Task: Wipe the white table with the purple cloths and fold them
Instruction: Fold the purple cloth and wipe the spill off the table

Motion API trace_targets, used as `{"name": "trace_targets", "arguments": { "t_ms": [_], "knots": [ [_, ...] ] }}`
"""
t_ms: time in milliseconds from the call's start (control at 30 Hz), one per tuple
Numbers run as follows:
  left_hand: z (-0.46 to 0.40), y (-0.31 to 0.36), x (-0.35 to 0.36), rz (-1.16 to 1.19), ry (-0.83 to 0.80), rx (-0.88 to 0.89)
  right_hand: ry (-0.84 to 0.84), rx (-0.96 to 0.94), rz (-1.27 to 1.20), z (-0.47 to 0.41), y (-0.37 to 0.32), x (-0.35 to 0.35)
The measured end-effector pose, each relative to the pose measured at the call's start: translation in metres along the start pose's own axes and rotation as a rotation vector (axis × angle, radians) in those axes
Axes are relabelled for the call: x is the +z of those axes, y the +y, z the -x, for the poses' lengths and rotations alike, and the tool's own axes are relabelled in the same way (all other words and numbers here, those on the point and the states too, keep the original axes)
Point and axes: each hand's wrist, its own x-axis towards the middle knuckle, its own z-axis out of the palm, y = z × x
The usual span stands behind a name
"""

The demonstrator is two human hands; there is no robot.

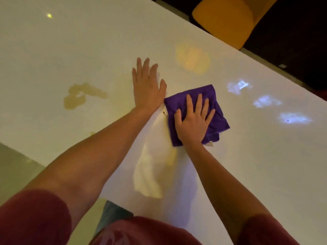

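A folded purple cloth (215, 103) lies flat on the glossy white table (70, 50), right of centre. My right hand (193, 119) presses down on the cloth's near half with fingers spread. My left hand (147, 85) rests flat on the bare table just left of the cloth, fingers together and extended, holding nothing. A small white tag shows at the cloth's near corner. Only one purple cloth is in view.
A yellowish smear (83, 96) marks the table to the left of my left hand. A yellow chair (230, 16) stands beyond the table's far edge at top right. Light reflections speckle the table's right side. The table's near-left edge runs diagonally past my left arm.
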Motion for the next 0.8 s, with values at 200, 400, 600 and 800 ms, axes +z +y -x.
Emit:
{"name": "trace_targets", "arguments": {
  "t_ms": [200, 400, 600, 800],
  "knots": [
    [0.19, -0.021, -0.01, -0.074, -0.026, 0.177, -0.117, -0.112, 0.0, -0.022, 0.009, -0.016],
    [0.24, -0.033, 0.016, -0.211, -0.177, 0.132, -0.073, -0.22, 0.005, 0.063, 0.037, -0.019],
    [0.242, -0.035, 0.023, -0.211, -0.125, 0.145, -0.061, -0.205, 0.053, 0.082, 0.036, -0.006],
    [0.24, -0.035, 0.021, -0.252, -0.17, 0.116, -0.015, -0.213, 0.043, 0.036, -0.01, 0.003]
  ]
}}
